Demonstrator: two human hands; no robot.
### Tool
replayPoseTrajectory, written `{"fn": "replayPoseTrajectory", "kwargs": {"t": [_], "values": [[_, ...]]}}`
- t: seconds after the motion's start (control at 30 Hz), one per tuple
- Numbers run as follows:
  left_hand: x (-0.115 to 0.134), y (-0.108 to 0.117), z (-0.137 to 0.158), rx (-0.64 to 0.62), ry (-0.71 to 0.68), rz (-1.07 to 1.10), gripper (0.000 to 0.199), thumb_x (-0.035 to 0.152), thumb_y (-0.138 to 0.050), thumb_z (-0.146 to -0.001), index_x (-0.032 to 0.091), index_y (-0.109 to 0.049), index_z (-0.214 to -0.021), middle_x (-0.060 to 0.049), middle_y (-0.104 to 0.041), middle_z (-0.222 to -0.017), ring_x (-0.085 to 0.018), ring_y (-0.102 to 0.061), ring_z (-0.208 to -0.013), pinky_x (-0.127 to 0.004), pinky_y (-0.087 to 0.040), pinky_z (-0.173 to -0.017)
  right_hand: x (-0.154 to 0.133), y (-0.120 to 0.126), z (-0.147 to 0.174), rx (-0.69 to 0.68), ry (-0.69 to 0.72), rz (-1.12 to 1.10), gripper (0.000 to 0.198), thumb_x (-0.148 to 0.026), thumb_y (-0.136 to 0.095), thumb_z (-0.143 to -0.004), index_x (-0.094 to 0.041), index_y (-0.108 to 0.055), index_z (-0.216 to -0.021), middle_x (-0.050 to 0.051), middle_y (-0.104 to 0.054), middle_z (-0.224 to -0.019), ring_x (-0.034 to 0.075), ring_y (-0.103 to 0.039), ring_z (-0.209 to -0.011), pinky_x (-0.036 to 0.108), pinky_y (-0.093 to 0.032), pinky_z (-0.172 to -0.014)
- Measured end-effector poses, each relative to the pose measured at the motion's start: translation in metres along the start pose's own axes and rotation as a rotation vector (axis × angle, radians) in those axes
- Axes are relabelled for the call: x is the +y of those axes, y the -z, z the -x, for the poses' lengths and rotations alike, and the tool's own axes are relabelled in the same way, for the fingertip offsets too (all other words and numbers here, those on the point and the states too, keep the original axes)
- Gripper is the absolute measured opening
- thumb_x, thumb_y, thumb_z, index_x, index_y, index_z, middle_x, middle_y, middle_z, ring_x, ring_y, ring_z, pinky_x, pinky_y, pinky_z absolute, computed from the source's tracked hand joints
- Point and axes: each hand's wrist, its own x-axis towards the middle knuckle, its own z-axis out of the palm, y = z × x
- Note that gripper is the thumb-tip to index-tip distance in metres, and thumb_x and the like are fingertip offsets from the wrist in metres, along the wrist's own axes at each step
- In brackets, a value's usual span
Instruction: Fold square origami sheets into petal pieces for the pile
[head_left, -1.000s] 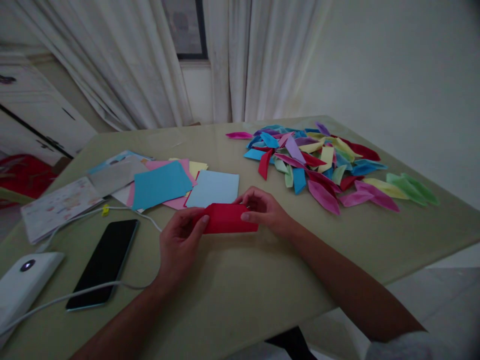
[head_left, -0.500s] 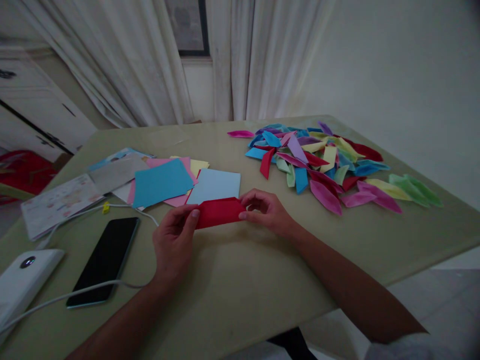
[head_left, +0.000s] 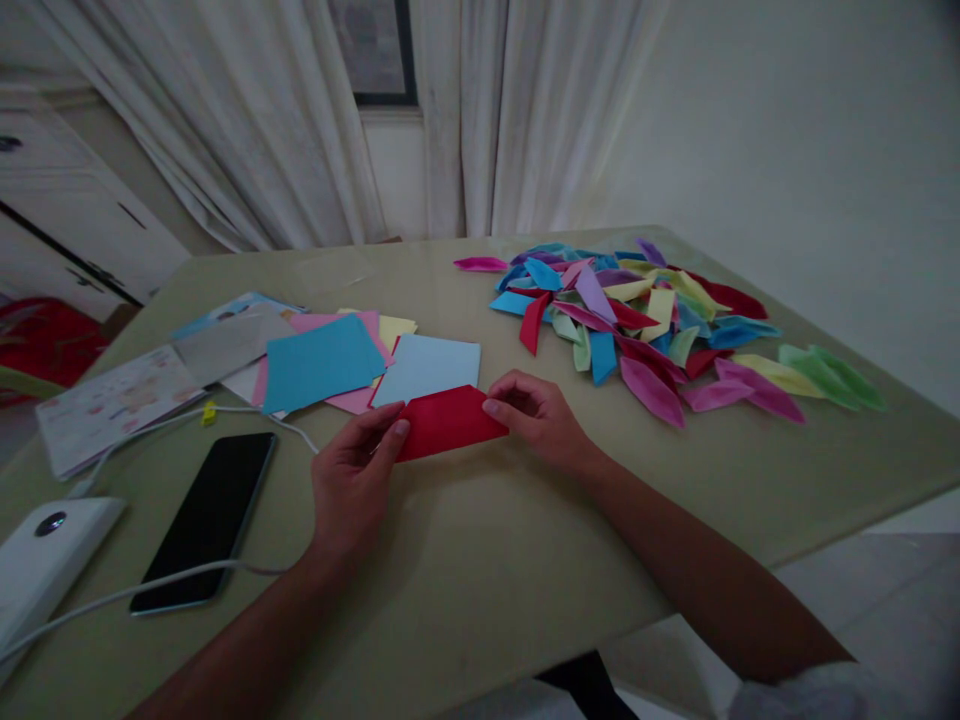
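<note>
Between my two hands is a folded red paper (head_left: 451,425), raised over the table with its two top corners slanting. My left hand (head_left: 356,470) pinches its left end, thumb in front and fingers behind. At the upper right edge, my right hand (head_left: 541,420) grips the paper between thumb and curled forefinger. Just behind it lies a stack of light blue paper sheets (head_left: 431,368), with a red edge showing underneath. A teal sheet (head_left: 324,362) rests to the left on pink and yellow sheets.
Many folded colored paper pieces (head_left: 630,310) are heaped at the back right of the table (head_left: 480,590). On the left are a black phone (head_left: 210,520), a white power bank (head_left: 56,560), a white cable (head_left: 187,572) and a printed booklet (head_left: 120,405).
My right hand has shifted its hold from the paper's right end to its upper edge, and more of the paper's right corner shows. My left thumb sits slightly farther right.
</note>
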Motion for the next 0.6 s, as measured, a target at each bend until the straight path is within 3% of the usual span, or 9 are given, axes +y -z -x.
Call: {"fn": "replayPoseTrajectory", "kwargs": {"t": [0.3, 0.43, 0.53, 0.6], "values": [[0.0048, -0.0014, -0.0004, 0.002, 0.037, 0.000, 0.034, 0.045, -0.089, -0.083, 0.021, -0.085, -0.107, -0.008, -0.086, -0.102, -0.025, -0.081, -0.094, -0.036, -0.068, -0.085, 0.0032, -0.0046, 0.0003, 0.079, -0.011, -0.049, 0.024, -0.040, -0.088, -0.085, -0.022, -0.073, -0.092, -0.001, -0.070, -0.077, 0.015, -0.060, -0.066, 0.028, -0.046, -0.062], [0.0035, -0.0001, -0.0013, -0.001, 0.045, -0.006, 0.041, 0.047, -0.089, -0.083, 0.021, -0.085, -0.115, -0.009, -0.086, -0.112, -0.027, -0.081, -0.101, -0.039, -0.068, -0.089, 0.0047, -0.0026, -0.0003, 0.074, -0.021, -0.011, 0.025, -0.041, -0.087, -0.087, -0.022, -0.078, -0.100, 0.001, -0.074, -0.079, 0.016, -0.063, -0.069, 0.029, -0.048, -0.063], [0.0042, 0.0009, -0.0020, -0.041, 0.043, -0.046, 0.047, 0.050, -0.086, -0.085, 0.022, -0.084, -0.122, -0.011, -0.084, -0.122, -0.029, -0.080, -0.107, -0.041, -0.067, -0.093, 0.0049, -0.0007, -0.0010, 0.076, 0.004, 0.020, 0.021, -0.040, -0.087, -0.087, -0.022, -0.080, -0.095, 0.002, -0.075, -0.082, 0.017, -0.064, -0.072, 0.030, -0.050, -0.066], [0.0045, 0.0011, -0.0026, -0.078, 0.038, -0.064, 0.045, 0.052, -0.085, -0.086, 0.021, -0.085, -0.118, -0.011, -0.085, -0.117, -0.029, -0.081, -0.105, -0.042, -0.067, -0.092, 0.0050, 0.0000, -0.0014, 0.094, 0.011, 0.024, 0.020, -0.039, -0.087, -0.087, -0.022, -0.080, -0.094, 0.002, -0.074, -0.082, 0.017, -0.063, -0.072, 0.030, -0.050, -0.067]]}}
